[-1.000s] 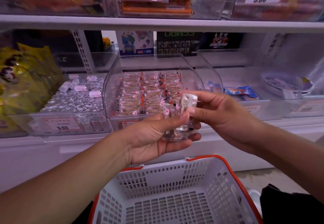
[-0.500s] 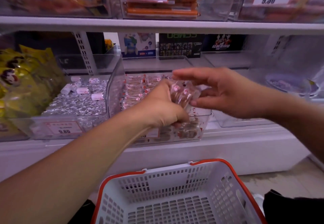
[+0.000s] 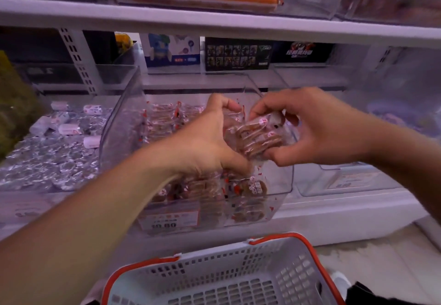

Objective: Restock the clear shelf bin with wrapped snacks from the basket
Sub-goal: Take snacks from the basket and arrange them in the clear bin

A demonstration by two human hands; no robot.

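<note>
A bundle of clear-wrapped brown snacks with red and white marks is held between both hands above the clear shelf bin. My left hand grips the bundle from the left with curled fingers. From the right, my right hand holds it between thumb and fingers. Rows of the same wrapped snacks fill the bin behind and below the hands. The white basket with an orange rim sits low in front; its visible part holds nothing.
A bin of silver-wrapped sweets stands to the left, with yellow bags beyond it. A clear bin is to the right. The upper shelf overhangs the bins. Boxes line the back.
Both hands have carried the bundle up from over the basket and forward over the open bin. The view has moved closer to the shelf.
</note>
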